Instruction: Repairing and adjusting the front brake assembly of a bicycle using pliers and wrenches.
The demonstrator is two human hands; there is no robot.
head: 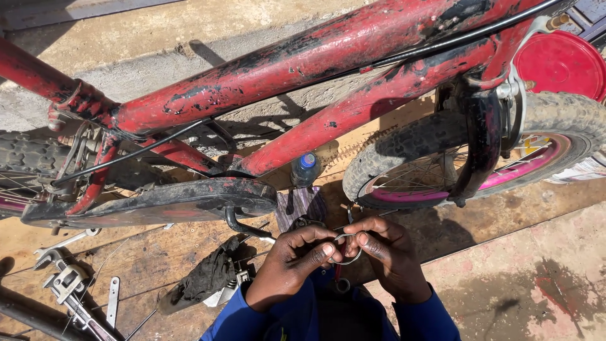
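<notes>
Silvery wire ring (346,247) sits pinched between both hands: left hand (297,254) closes its fingertips on the ring's left side, right hand (386,247) on its right. Ring lies flat-on between them, below the red bicycle frame (303,60), equally near both.

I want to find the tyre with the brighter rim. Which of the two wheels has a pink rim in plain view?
The right wheel: its pink rim shows clearly inside the tyre. The left wheel is mostly cut off at the edge.
</notes>
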